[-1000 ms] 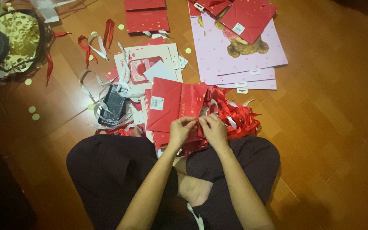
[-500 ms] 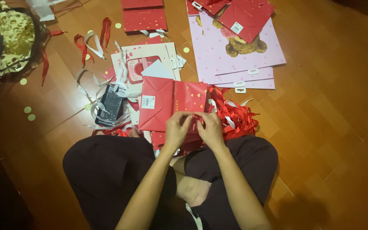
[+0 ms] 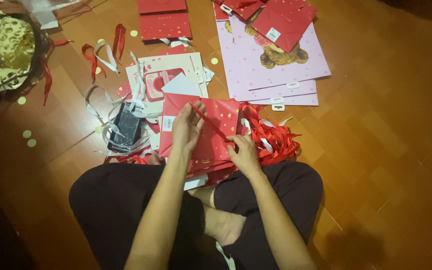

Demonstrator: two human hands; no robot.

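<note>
while i sit on the brown wood floor (image 3: 386, 150), my left hand (image 3: 187, 126) and right hand (image 3: 244, 152) pinch a thin red ribbon (image 3: 211, 125) tight across the flat red paper bag (image 3: 216, 137) by my knees. i think i'm fitting its handle.

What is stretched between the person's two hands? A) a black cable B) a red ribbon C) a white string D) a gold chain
B: a red ribbon runs from the left hand down to the right hand, across the red paper bag on the wooden floor.
</note>
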